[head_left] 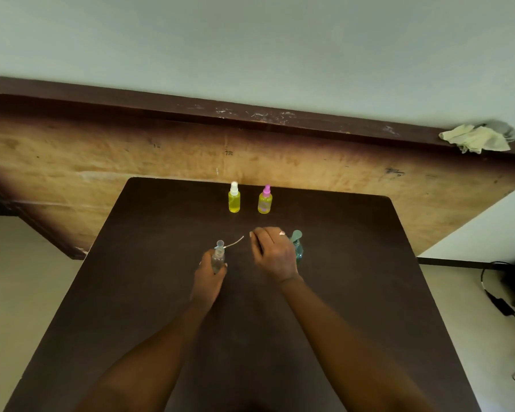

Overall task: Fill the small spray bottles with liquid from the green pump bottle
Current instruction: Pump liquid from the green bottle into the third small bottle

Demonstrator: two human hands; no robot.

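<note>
Bottles already filled stand at 12 o'clock on the worktop [339,263]: the white-capped bottle [234,197] and the pink-capped bottle [265,200], both yellow inside. We judge they are parked at the far edge to keep the finished ones out of the way.

Left hand [210,273] wraps the clear spray bottle [218,260] from 6 o'clock, fingers curled round its body, holding it upright near the worktop centre. It looks empty. The spray head [219,244] shows at its top, with the thin dip tube [235,241] sticking out toward 2 o'clock. We can't tell whether the head rests on the neck or lies just behind it. It is likely off so the neck is free for filling.

Right hand [272,254] sits at 3 o'clock of that bottle, palm down and fingers bent, tips near the tube end but apart from it. We can't tell if it pinches anything.

Green pump bottle [298,248] stands just beside the right hand at its 3 o'clock, partly hidden by it; contact is unclear. We judge the pump is kept close for the fill, which is not yet begun on this bottle.
</note>
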